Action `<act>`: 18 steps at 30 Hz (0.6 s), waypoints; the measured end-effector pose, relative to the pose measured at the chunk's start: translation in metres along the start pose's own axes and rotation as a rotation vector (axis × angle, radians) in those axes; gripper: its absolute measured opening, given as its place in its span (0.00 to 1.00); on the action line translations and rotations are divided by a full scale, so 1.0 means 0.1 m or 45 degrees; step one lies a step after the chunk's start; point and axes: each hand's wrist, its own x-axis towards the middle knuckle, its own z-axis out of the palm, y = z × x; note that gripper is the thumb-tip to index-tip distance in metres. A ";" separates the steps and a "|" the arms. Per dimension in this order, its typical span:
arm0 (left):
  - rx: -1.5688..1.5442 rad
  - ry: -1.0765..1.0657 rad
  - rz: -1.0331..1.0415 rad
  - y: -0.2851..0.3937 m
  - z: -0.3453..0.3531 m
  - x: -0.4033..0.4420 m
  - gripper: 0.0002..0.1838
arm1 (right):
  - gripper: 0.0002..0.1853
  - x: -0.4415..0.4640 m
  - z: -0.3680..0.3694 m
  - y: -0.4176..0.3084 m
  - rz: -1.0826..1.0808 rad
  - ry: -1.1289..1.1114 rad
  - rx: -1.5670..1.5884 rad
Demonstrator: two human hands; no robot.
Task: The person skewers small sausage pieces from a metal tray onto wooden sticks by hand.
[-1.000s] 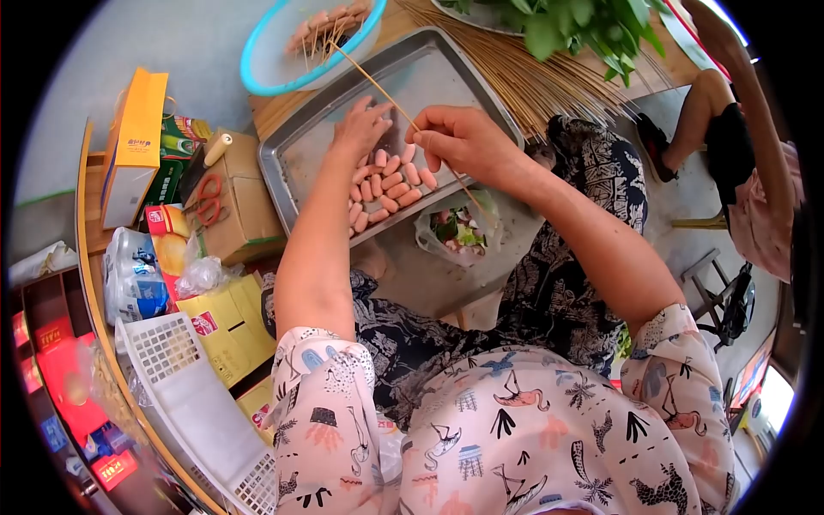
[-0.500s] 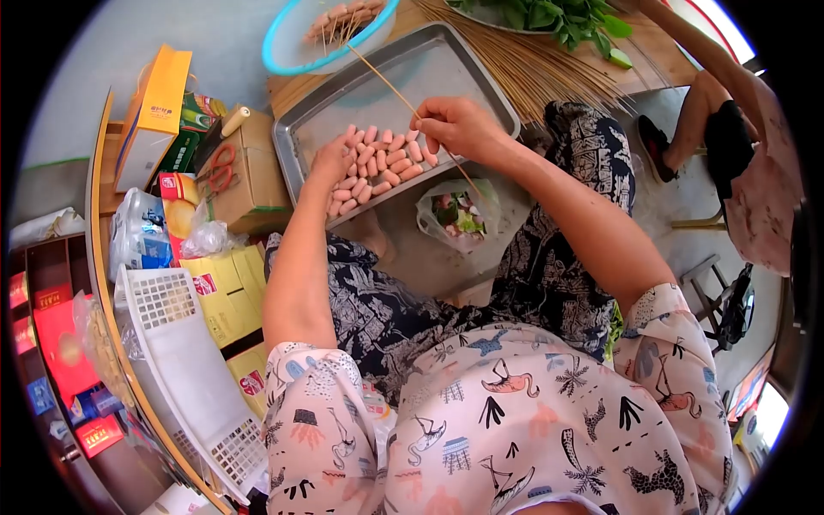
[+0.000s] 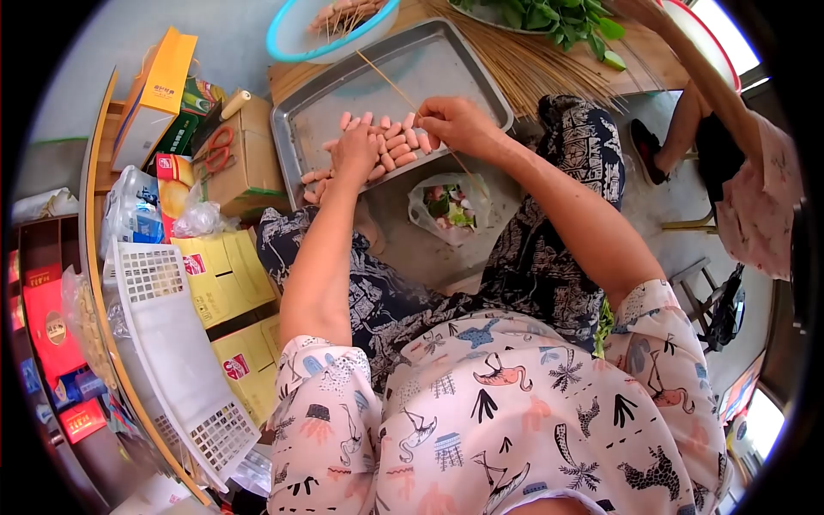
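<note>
My right hand [image 3: 459, 126] is closed round a long thin wooden skewer [image 3: 384, 75], which slants over the metal tray [image 3: 475, 53]. No sausage can be made out on its visible upper length. Small pink sausages [image 3: 400, 149] are gathered at the tray's near side. Among them is my left hand [image 3: 353, 154], back upward with the fingers bent down. Its fingertips are hidden, so I cannot tell whether it grips a sausage.
A blue-rimmed bowl [image 3: 282, 41] holds skewered sausages behind the tray. Many bare skewers [image 3: 524, 64] lie beside green leaves [image 3: 566, 19]. Below hangs or stands a plastic bag [image 3: 418, 206] of scraps. Scissors [image 3: 220, 148] rest by a cardboard box [image 3: 246, 167]. Another person [image 3: 755, 189] sits at right.
My left hand has moved right and into the sausages, and some have shifted to the tray's left side. My right hand keeps the skewer in nearly the same place. The view has shifted slightly.
</note>
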 end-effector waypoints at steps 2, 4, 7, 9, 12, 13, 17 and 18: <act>-0.054 -0.055 -0.010 -0.08 0.05 0.03 0.21 | 0.10 -0.01 -0.02 0.00 -0.015 -0.007 -0.010; -0.106 -0.098 -0.023 -0.09 -0.10 0.08 0.21 | 0.10 -0.06 -0.03 -0.09 0.019 -0.014 -0.003; -1.146 -0.416 -0.626 -0.13 -0.55 0.16 0.20 | 0.10 -0.13 -0.01 -0.19 0.048 -0.050 0.013; -1.775 -0.308 -0.558 -0.19 -0.89 0.05 0.17 | 0.10 -0.23 0.05 -0.32 0.057 -0.091 0.093; -2.020 -0.273 -0.551 -0.33 -1.14 -0.10 0.18 | 0.11 -0.32 0.23 -0.42 0.131 -0.291 0.178; -2.125 -0.242 -0.547 -0.37 -1.18 -0.12 0.18 | 0.10 -0.38 0.28 -0.53 0.172 -0.334 0.243; -2.350 -0.133 -0.587 -0.46 -1.11 -0.21 0.16 | 0.10 -0.42 0.49 -0.45 0.041 -0.365 0.259; -2.377 -0.094 -0.595 -0.42 -1.11 -0.22 0.14 | 0.10 -0.43 0.49 -0.47 0.072 -0.370 0.246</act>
